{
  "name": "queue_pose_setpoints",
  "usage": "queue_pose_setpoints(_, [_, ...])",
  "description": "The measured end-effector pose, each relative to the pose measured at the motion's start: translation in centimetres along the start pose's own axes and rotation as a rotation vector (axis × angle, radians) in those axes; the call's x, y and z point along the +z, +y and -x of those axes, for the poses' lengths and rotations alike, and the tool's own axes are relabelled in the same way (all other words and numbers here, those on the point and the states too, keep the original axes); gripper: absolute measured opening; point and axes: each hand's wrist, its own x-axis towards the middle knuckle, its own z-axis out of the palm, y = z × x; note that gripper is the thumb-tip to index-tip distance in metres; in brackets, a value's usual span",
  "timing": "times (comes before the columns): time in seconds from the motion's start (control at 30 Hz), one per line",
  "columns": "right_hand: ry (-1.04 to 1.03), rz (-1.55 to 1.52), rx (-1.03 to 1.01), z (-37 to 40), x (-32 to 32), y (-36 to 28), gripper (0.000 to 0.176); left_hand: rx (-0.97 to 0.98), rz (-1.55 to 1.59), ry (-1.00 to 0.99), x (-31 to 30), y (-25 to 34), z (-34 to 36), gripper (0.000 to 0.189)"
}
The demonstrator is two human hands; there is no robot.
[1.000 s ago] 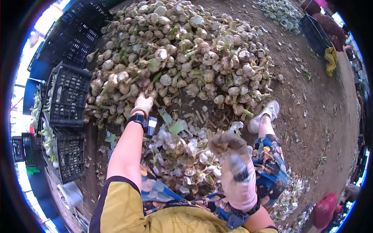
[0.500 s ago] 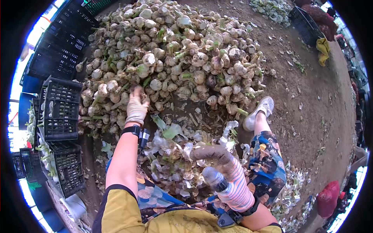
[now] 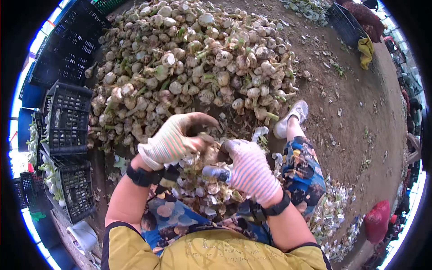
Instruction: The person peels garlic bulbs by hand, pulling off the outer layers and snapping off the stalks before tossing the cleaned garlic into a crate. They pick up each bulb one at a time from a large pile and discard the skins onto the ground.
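My left hand (image 3: 173,138), in a striped, soil-stained glove, holds a garlic bulb (image 3: 210,154) in front of my body. Close on its right is my right hand (image 3: 253,168), in a similar glove, with its fingers curled in toward the bulb. From the right fist sticks out a rounded grey-blue handle end (image 3: 216,173) with a dark band; the rest of that tool is hidden. Both hands are over a heap of loose garlic skins (image 3: 198,191) between my legs. Beyond them rises a large pile of garlic bulbs (image 3: 189,67) with cut stems.
Black crates (image 3: 69,121) stand along the left, some with garlic or trimmings in them. A white bucket (image 3: 83,236) is at lower left. Another crate (image 3: 345,24) with a yellow cloth (image 3: 366,51) is at upper right. A red sack (image 3: 377,221) lies at lower right.
My left hand has come back from the pile's near edge with a garlic bulb. The right hand has risen from my lap to meet it. The view has shifted slightly.
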Motion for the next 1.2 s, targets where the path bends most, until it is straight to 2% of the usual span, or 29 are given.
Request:
queue_pose_setpoints(0.03, [-0.094, -0.144, 0.018, 0.1, 0.7, 0.4, 0.057, 0.011, -0.041, 0.025, 1.4, 0.3, 0.7, 0.037])
queue_pose_setpoints(0.1, [-0.137, -0.339, -0.001, 0.7, 0.7, -0.2, 0.052, -0.073, -0.076, 0.108, 3.9, 1.8, 2.3, 0.035])
queue_pose_setpoints(0.13, [-0.161, -0.401, -0.059, 1.0, 1.4, 0.4, 0.039, -0.019, 0.008, 0.141, 4.3, 0.8, 2.9, 0.037])
queue_pose_setpoints(0.17, [-0.167, -0.403, -0.067, 1.4, 1.8, 0.2, 0.039, -0.019, 0.008, 0.151, 4.8, 1.1, 3.6, 0.037])
queue_pose_setpoints(0.23, [-0.157, -0.908, -0.046, 2.3, 2.3, -0.1, 0.029, -0.123, 0.137, 0.223, 5.9, 2.4, 5.2, 0.041])
queue_pose_setpoints(0.27, [-0.253, -0.848, -0.036, 2.9, 2.7, 0.6, 0.023, -0.105, 0.256, 0.207, 6.2, 2.7, 6.2, 0.047])
queue_pose_setpoints(0.3, [-0.252, -0.851, -0.044, 3.1, 2.0, -0.1, 0.023, 0.084, -0.062, 0.200, 5.6, 0.8, 6.7, 0.055])
queue_pose_setpoints(0.37, [-0.245, -1.181, 0.128, 3.2, -0.4, -1.9, 0.023, 0.192, -0.083, 0.183, 6.0, 0.3, 8.2, 0.067])
queue_pose_setpoints(0.4, [-0.315, -1.218, 0.143, 3.2, -1.2, -1.9, 0.025, 0.256, 0.078, 0.211, 7.0, -0.6, 8.6, 0.066])
queue_pose_setpoints(0.43, [-0.311, -1.219, 0.137, 3.3, -1.4, -2.0, 0.025, 0.301, 0.000, 0.261, 7.8, -0.8, 9.0, 0.061])
queue_pose_setpoints(0.5, [-0.341, -1.402, 0.152, 3.7, -1.7, -2.1, 0.026, 0.670, -0.687, 0.506, 8.9, -1.1, 8.7, 0.059])
queue_pose_setpoints(0.57, [-0.366, -1.360, 0.123, 4.1, -1.4, -2.1, 0.026, 0.674, -0.660, 0.556, 9.4, -1.6, 9.0, 0.060])
queue_pose_setpoints(0.63, [-0.272, -1.341, 0.115, 4.5, -1.2, -2.3, 0.027, 0.677, -0.632, 0.602, 9.8, -1.6, 9.2, 0.060])
queue_pose_setpoints(0.67, [-0.275, -1.343, 0.117, 4.7, -0.9, -2.1, 0.027, 0.624, -0.568, 0.588, 9.9, -1.3, 9.5, 0.060])
queue_pose_setpoints(0.7, [-0.270, -1.229, 0.029, 4.9, -0.7, -1.6, 0.027, 0.570, -0.504, 0.574, 10.0, -1.2, 9.7, 0.060])
queue_pose_setpoints(0.73, [-0.266, -1.115, -0.057, 5.1, -0.6, -1.5, 0.027, 0.371, -0.111, 0.535, 10.4, -1.0, 9.8, 0.058])
queue_pose_setpoints(0.77, [-0.270, -1.117, -0.057, 5.3, -0.9, -1.5, 0.027, 0.185, 0.368, 0.435, 10.8, -0.2, 10.4, 0.056])
queue_pose_setpoints(0.87, [-0.449, -1.244, -0.049, 4.9, -2.2, -1.8, 0.022, 0.144, 0.507, 0.320, 10.8, -0.5, 10.8, 0.056])
queue_pose_setpoints(0.9, [-0.445, -1.244, -0.048, 4.9, -2.0, -2.1, 0.022, 0.261, 0.369, 0.479, 11.7, -0.8, 10.3, 0.053])
queue_pose_setpoints(0.93, [-0.266, -1.258, -0.004, 4.7, -1.5, -2.9, 0.021, 0.379, 0.227, 0.634, 12.2, -1.2, 9.8, 0.050])
queue_pose_setpoints(0.97, [-0.087, -1.264, 0.037, 4.5, -1.1, -3.6, 0.019, 0.380, 0.227, 0.631, 11.9, -1.4, 9.6, 0.050])
queue_pose_setpoints(1.03, [-0.027, -1.344, 0.086, 4.4, -0.1, -3.7, 0.019, 0.790, -0.708, 0.817, 11.0, -1.7, 9.2, 0.043])
queue_pose_setpoints(1.1, [-0.080, -1.479, 0.208, 4.5, 0.4, -3.3, 0.020, 0.780, -0.645, 0.836, 11.3, -2.3, 8.9, 0.051])
queue_pose_setpoints(1.17, [-0.054, -1.506, 0.196, 4.6, 0.5, -3.4, 0.023, 0.759, -0.753, 0.722, 11.2, -1.7, 9.4, 0.042])
queue_pose_setpoints(1.2, [-0.025, -1.497, 0.162, 4.7, 0.6, -3.4, 0.024, 0.761, -0.773, 0.762, 10.9, -2.1, 8.9, 0.036])
